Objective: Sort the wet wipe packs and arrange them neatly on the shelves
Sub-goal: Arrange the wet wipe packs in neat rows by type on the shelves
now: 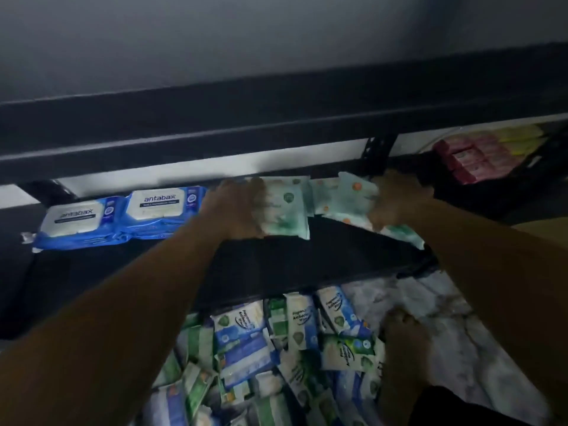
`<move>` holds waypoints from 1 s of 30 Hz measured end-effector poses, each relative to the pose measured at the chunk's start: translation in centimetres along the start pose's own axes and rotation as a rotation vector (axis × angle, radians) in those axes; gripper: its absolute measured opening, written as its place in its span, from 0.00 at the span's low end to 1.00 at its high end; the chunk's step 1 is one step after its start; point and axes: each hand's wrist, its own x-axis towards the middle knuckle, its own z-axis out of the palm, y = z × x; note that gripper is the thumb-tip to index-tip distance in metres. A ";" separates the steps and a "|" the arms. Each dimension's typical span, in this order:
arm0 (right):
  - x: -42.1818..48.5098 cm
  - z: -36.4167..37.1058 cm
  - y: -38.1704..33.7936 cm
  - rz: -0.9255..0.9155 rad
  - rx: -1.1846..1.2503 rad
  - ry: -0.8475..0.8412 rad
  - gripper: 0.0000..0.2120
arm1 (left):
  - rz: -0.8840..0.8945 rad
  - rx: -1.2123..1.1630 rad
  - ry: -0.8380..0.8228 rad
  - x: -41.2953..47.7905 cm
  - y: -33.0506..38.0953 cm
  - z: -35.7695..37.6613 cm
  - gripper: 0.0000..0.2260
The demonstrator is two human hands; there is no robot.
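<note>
Both arms reach into a dark shelf (276,259). My left hand (236,207) grips the left side of a pale green wet wipe pack (285,210) standing on the shelf. My right hand (396,201) holds a second green pack with orange dots (344,198), with more green packs under it. Two large blue and white wipe packs (116,216) lie side by side at the shelf's left. A heap of small blue and green wipe packs (276,348) lies on the floor below.
A black shelf beam (215,124) runs overhead. Pink and yellow packs (485,155) are stacked in the neighbouring bay at the right. A bare foot (399,342) stands on the marbled floor (445,302) beside the heap. A black upright (375,149) divides the bays.
</note>
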 end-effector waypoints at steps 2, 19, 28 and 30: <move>2.9 -0.1 -0.6 -0.030 0.017 0.022 0.43 | 0.014 0.016 -0.004 3.4 0.1 -0.4 0.42; 8.4 5.2 -4.5 -0.169 -0.166 0.055 0.48 | 0.226 0.068 0.208 7.7 3.1 6.4 0.42; 8.5 8.0 -4.6 -0.123 -0.095 0.114 0.50 | 0.148 0.124 0.361 8.2 4.2 7.7 0.33; 9.0 8.1 -4.4 -0.131 -0.099 0.123 0.51 | 0.139 0.122 0.366 8.5 4.2 7.7 0.33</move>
